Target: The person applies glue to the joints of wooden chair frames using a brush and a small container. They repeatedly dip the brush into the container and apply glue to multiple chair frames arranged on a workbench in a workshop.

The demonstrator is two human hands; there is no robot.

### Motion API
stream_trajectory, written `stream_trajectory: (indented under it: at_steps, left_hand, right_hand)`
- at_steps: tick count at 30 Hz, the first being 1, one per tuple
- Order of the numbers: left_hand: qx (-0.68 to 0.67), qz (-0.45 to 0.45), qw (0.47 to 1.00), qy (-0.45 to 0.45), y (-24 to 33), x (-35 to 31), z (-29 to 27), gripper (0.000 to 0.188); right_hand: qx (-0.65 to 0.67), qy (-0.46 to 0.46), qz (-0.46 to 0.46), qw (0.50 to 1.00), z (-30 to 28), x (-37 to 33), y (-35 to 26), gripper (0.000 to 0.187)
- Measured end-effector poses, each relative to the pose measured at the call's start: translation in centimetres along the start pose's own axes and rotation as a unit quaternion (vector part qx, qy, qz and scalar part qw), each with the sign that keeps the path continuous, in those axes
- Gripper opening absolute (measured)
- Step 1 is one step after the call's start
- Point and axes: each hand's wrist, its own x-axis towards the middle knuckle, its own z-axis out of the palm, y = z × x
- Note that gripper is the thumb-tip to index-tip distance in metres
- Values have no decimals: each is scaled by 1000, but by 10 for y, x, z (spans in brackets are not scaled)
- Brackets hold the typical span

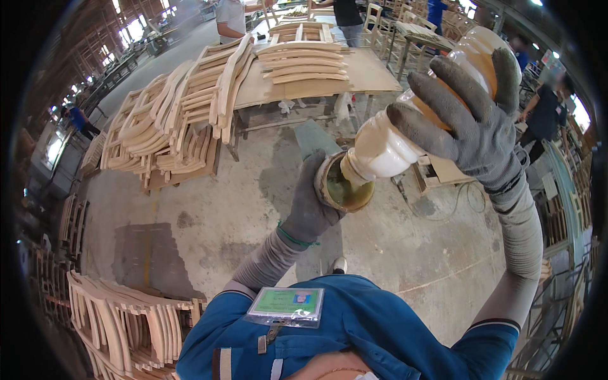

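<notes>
My left hand (310, 202), in a grey glove, is closed around a small round cup (348, 204) with a stained rim and greenish, wet-looking insides. Above it, my right hand (465, 117), also gloved in grey, grips a large translucent plastic bottle (383, 149) that is tipped over. The bottle's mouth points down into the cup's opening. Amber-brown liquid shows through the wall of the bottle near my fingers. Whether liquid is flowing at the mouth is hard to make out.
Ahead stands a table (373, 73) bearing stacked curved wooden slats (304, 63). Wooden chair-back frames (183, 107) are piled at its left, with more frames (126, 323) at the lower left. A hose (465, 196) lies on the concrete floor at right. Several people are farther off.
</notes>
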Motion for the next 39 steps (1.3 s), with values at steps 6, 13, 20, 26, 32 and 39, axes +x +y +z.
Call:
stream_trajectory:
  at_steps: [6, 13, 20, 26, 32, 39]
  left_hand:
    - [-155, -42, 984, 80, 35, 79, -49, 53]
    - [-177, 18, 972, 152, 69, 142, -124, 50]
    - [-141, 34, 984, 107, 145, 218, -204, 45]
    - [-146, 47, 985, 72, 219, 285, -266, 38]
    - [19, 138, 988, 62, 260, 331, -311, 37]
    - [-31, 15, 990, 140, 269, 396, -358, 38]
  right_hand:
    - [19, 43, -2, 999, 119, 17, 22, 46]
    - [47, 62, -14, 997, 238, 50, 13, 45]
    - [32, 65, -15, 997, 367, 90, -11, 45]
    - [4, 45, -9, 999, 453, 136, -12, 52]
    - [-16, -44, 28, 999, 505, 155, -20, 45]
    - [-18, -76, 40, 996, 584, 148, -14, 37]
